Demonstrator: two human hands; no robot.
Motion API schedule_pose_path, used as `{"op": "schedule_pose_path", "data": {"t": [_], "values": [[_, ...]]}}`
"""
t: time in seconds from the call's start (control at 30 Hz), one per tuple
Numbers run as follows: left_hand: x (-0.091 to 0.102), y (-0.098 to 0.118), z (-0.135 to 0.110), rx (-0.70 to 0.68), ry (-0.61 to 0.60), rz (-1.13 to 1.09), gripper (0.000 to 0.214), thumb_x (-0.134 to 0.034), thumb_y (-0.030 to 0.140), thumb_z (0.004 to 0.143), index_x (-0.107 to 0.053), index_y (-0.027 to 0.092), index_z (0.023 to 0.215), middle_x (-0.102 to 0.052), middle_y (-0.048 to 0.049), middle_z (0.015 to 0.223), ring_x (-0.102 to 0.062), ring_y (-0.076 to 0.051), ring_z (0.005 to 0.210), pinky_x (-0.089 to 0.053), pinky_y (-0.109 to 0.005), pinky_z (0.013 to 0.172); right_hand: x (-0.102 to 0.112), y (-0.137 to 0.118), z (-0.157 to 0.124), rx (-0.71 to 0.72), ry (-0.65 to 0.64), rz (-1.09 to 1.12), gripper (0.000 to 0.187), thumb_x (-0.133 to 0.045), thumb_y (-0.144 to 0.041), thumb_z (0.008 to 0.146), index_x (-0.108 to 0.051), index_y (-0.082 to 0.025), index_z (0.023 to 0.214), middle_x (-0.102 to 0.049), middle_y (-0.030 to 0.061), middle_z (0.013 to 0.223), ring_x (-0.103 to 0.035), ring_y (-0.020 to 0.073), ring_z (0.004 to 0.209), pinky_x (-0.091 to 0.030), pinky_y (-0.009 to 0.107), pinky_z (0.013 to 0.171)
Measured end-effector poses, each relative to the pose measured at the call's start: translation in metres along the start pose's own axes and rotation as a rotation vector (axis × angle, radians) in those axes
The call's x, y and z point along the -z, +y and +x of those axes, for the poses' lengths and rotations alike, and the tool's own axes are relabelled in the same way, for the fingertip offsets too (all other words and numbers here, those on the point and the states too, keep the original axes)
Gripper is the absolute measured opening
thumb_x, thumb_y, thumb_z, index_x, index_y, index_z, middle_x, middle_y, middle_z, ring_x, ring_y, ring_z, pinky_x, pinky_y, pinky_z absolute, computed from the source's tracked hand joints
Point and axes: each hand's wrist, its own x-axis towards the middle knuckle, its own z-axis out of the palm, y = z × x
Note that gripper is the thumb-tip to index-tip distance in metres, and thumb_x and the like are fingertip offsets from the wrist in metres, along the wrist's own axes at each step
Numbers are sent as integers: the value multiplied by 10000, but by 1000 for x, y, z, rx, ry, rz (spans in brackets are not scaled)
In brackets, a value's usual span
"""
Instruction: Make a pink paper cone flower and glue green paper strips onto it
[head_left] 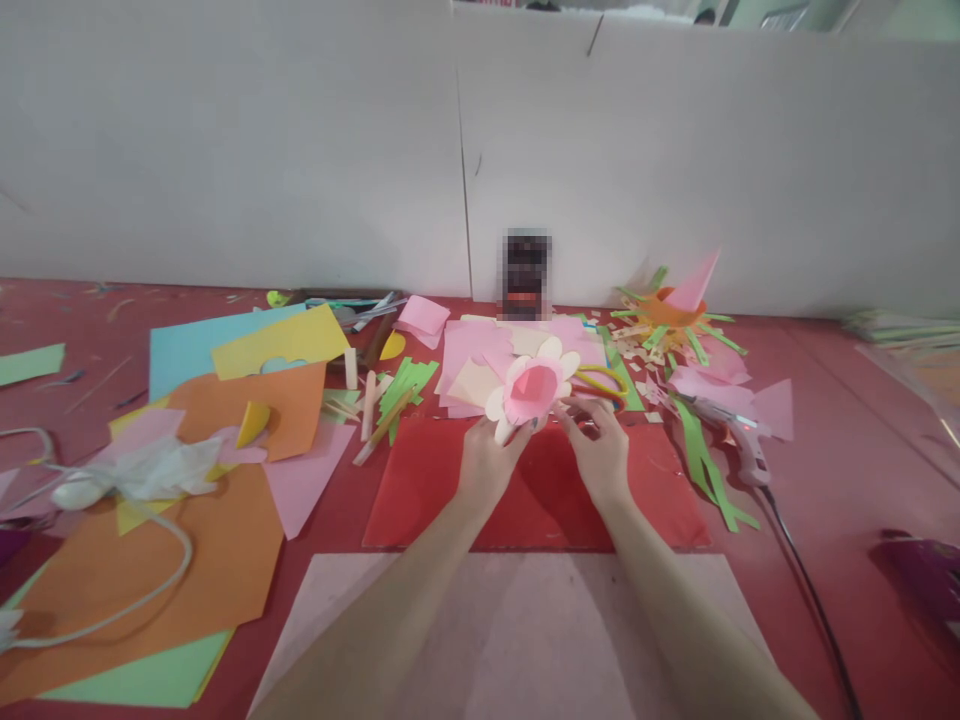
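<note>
A paper flower (pixel 534 385) with cream petals and a layered pink centre is held up over the red board. Its lower left edge is gripped by my left hand (pixel 491 460), the thumb lying across the front near the pink centre. On the other side, my right hand (pixel 600 450) has its fingers curled and pinched at a lower right petal. The backs of my fingers are partly hidden behind the flower. Just beyond my right hand lie yellow and red looped scissor handles (pixel 604 382). Beneath both hands is the red board (pixel 427 480).
A glue gun (pixel 750 450) with a black cord lies right. An orange and green paper piece with a pink cone (pixel 686 300) stands at the back. Coloured sheets (pixel 240 400), wooden sticks (pixel 369 405) and a white cable (pixel 180 560) are left. A white partition (pixel 300 150) rises behind.
</note>
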Motion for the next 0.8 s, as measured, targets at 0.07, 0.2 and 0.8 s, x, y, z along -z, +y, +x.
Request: {"op": "schedule_pose_path", "data": {"t": [0.07, 0.2, 0.8], "values": [[-1, -1, -1, -22, 4, 21, 190, -623, 323, 752, -654, 145, 696, -630, -35, 601, -586, -146, 532, -428, -219, 486, 0, 1, 0, 3, 2, 3, 247, -599, -417, 757, -667, -217, 885, -575, 13, 820, -531, 116, 687, -445, 248, 631], [-3, -2, -2, -96, 2, 70, 150, -617, 286, 763, -671, 150, 732, -646, -51, 642, -606, -156, 567, -450, -230, 527, 0, 2, 1, 18, 25, -11, 225, -593, -405, 767, -668, -211, 852, -581, 10, 817, -540, 117, 705, -436, 249, 643], [-3, -4, -3, -46, -9, 55, 182, -622, 326, 754, -660, 154, 709, -634, -43, 617, -593, -152, 552, -437, -226, 491, 1, 2, 1, 2, 23, -29, 208, -573, -400, 770, -665, -216, 802, -607, 16, 819, -545, 126, 703, -438, 256, 641]]}}
